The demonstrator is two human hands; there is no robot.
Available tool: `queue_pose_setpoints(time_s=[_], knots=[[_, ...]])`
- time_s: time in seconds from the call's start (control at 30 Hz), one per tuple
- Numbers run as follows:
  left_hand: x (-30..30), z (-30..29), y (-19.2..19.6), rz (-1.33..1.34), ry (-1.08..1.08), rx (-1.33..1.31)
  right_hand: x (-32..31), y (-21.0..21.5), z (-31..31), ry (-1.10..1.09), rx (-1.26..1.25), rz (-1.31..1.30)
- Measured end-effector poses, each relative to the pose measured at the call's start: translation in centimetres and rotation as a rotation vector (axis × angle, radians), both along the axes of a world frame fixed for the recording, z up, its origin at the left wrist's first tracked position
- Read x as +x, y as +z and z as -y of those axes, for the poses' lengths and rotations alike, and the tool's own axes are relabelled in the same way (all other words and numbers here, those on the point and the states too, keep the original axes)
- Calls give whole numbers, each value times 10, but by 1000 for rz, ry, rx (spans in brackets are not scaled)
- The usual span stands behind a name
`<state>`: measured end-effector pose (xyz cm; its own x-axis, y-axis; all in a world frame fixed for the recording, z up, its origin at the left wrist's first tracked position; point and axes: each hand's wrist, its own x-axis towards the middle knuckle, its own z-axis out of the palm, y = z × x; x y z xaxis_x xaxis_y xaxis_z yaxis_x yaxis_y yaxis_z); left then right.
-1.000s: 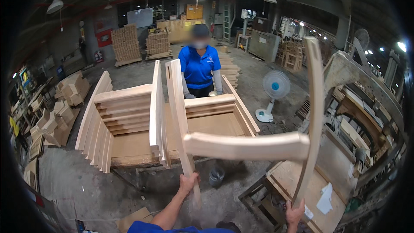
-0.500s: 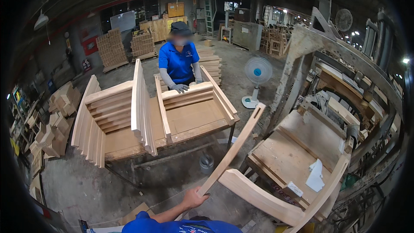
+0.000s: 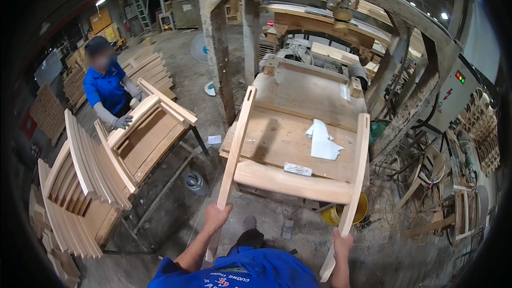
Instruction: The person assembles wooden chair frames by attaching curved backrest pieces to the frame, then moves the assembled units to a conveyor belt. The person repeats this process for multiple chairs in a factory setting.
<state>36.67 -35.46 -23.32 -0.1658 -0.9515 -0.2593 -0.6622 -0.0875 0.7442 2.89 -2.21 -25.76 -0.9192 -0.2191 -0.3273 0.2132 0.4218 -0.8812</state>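
Between my hands is a pale wooden chair back frame (image 3: pixel 293 182): two long side posts joined by one broad curved rail. My left hand (image 3: pixel 217 217) is wrapped round the lower part of the left post. Its partner post on the right sits in the closed grip of my right hand (image 3: pixel 342 241). The upper ends of both posts reach over the wooden press bed (image 3: pixel 277 144), with the rail along its near edge; I cannot tell whether the frame touches the bed. White torn sheet pieces (image 3: pixel 324 141) lie on the bed between the posts.
A heavy metal press frame (image 3: pixel 224 58) stands around the bed. At left, a co-worker in a blue shirt (image 3: pixel 106 88) touches a similar frame on a table (image 3: pixel 154 146) beside stacked frames (image 3: pixel 80 181). A yellow bucket (image 3: pixel 360 210) is below; a control box (image 3: pixel 453 93) stands right.
My view has swung right, toward the press. The chair back frame now lies squarely ahead of me over the bed's near side, and my right hand has come into view gripping its right post.
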Motion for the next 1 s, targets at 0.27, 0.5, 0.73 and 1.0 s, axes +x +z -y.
queue_pose_setpoints(time_s=[0.27,0.5,0.73,1.0], knots=[[-96,91,12,23,-133,32,-92,11,86,42,34,-56],[-132,112,-11,66,-338,118,-106,-18,74,46,262,-169],[-104,88,-26,-96,-220,242,-76,5,65,50,429,-43],[-122,78,-26,-302,-193,370,-32,16,21,-4,597,-32]])
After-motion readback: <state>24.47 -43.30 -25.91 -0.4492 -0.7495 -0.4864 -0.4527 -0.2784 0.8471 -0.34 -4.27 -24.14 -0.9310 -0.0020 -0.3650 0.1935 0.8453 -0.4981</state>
